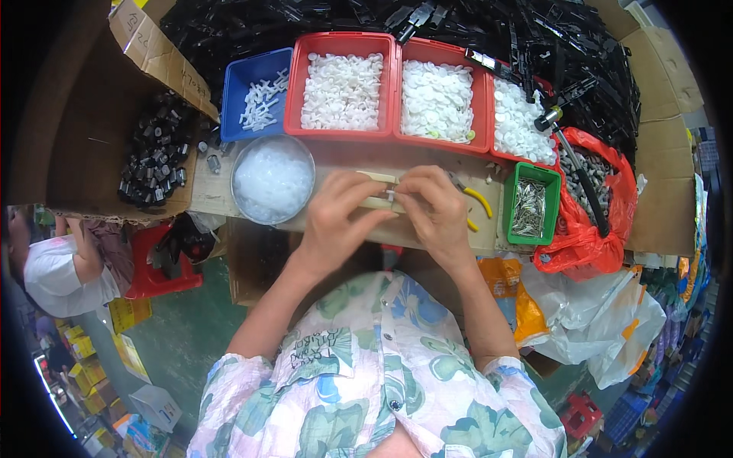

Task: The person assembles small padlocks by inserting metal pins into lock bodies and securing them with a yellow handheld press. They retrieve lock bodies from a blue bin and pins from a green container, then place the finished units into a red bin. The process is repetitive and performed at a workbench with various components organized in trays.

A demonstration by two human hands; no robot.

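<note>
While cream casing (376, 204) sits above bench (340, 155), left hand (334, 217) has fingers clamped on it, right hand (440, 212) pinches its right end. Yellow-handled pliers (479, 200) just beside; bowl (273, 222) of white material (273, 179) to left.

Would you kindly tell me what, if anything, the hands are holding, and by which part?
A cream-coloured piece: the left hand holds its left part; the right hand is at its right end, exact hold unclear.

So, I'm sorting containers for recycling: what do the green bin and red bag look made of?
Green bin: probably rigid plastic, smooth with a slight sheen, holding straight walls. Red bag: likely thin plastic film, shiny and crinkled.
</note>
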